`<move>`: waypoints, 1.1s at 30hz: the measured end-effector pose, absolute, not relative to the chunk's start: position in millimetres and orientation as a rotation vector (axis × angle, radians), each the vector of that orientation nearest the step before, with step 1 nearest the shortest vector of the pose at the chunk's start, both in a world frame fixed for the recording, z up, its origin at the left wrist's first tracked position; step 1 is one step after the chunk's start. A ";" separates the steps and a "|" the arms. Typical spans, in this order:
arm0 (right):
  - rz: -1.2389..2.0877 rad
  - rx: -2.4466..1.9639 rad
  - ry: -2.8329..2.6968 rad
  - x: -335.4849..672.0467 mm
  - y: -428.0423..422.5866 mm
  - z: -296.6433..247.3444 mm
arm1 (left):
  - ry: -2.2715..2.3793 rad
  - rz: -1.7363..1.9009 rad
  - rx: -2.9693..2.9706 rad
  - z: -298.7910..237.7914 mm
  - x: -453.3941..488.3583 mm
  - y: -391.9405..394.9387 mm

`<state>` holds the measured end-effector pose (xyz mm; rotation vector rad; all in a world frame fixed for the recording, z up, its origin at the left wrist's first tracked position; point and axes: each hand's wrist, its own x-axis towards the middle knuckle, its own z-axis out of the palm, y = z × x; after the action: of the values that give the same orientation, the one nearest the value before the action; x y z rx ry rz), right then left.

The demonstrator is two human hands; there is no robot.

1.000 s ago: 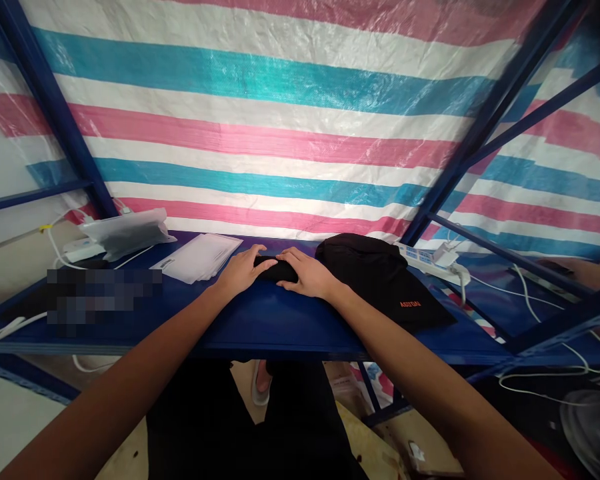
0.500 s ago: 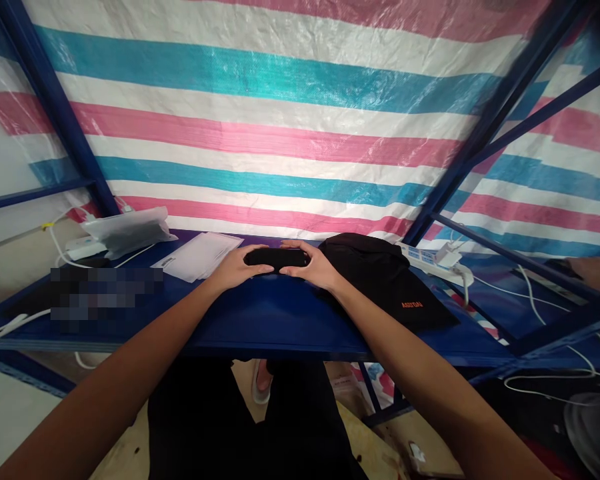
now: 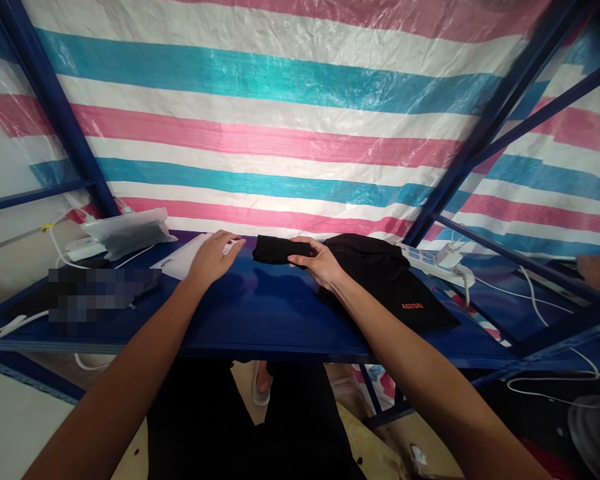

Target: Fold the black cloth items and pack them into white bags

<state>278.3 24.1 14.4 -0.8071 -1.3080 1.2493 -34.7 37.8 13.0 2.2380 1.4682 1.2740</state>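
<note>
My right hand [image 3: 319, 261] grips one end of a small black bundle [image 3: 278, 249], with the thumb in front and fingers behind. It looks like rolled or folded cloth, and its left end is free. My left hand [image 3: 217, 255] is apart from the bundle, fingers stretched out and holding nothing, over the white paper sheets [image 3: 181, 259]. To the right of my right hand lies a black cloth garment or bag [image 3: 380, 280] with small orange lettering, spread on the blue table [image 3: 260, 313].
At the left stand a pale plastic pouch [image 3: 133, 232] and white cables [image 3: 15, 327] beside a blurred-out patch. A white power strip [image 3: 433, 260] with plugs lies at the right. Blue frame posts [image 3: 473, 127] flank the table before a striped tarp [image 3: 260, 133]. Another person's hand [image 3: 597, 272] shows far right.
My left hand has let go of the black bundle and moved left over the paper sheets. My right hand keeps hold of the bundle, now gripping its right end.
</note>
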 end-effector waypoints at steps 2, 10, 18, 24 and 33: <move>1.216 -0.848 -1.231 283.4 28.9 12.9 | 1.896 1.167 2.293 7.2 -58.1 47.8; 1.230 -0.863 -1.085 289.7 32.7 13.6 | 2.225 0.503 2.064 6.2 -92.3 59.0; 1.262 -0.867 -1.077 289.3 31.9 13.2 | 2.121 0.527 2.141 6.1 -92.2 59.7; 1.271 -0.870 -1.065 290.4 32.5 13.0 | 2.092 0.536 2.167 1.4 -97.9 64.4; 1.262 -0.884 -1.088 291.0 31.6 13.6 | 2.153 0.516 2.120 1.0 -99.9 65.4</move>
<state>291.0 31.6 13.6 -0.8838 -1.0880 1.2619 -99.9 65.4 1.0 2.1203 2.1531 0.5155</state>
